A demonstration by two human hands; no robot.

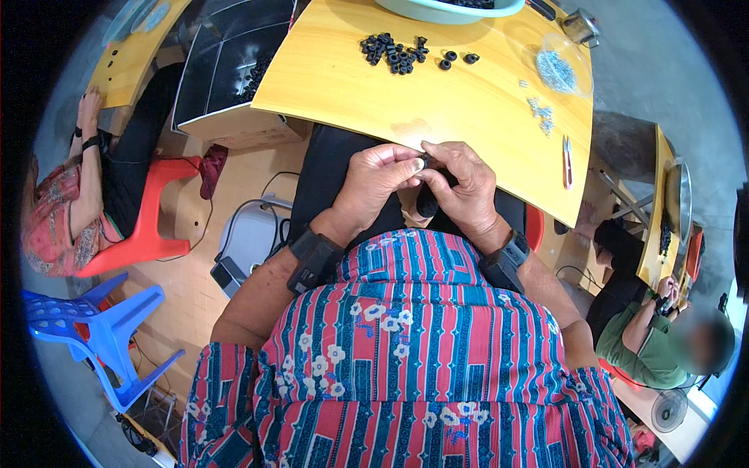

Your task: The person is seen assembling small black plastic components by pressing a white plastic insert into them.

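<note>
My left hand point(376, 181) and my right hand point(464, 186) meet just off the near edge of the yellow table. Between their fingertips is a small black part point(426, 161), mostly covered, so its exact shape is hard to make out. Both hands pinch it, thumbs and forefingers closed together. Beyond them on the table lies a pile of small black ring-like parts point(394, 54), with a few loose ones point(446, 62) to its right. Farther right, small shiny pieces point(541, 115) are scattered beside a clear bowl point(583, 76) holding more of them.
A pair of small snips point(567, 164) lies near the table's right edge. A pale green basin point(413, 11) with black parts stands at the far edge. Left of the table is a lined carton point(222, 129). Other people sit at both sides; a blue stool point(117, 327) stands at left.
</note>
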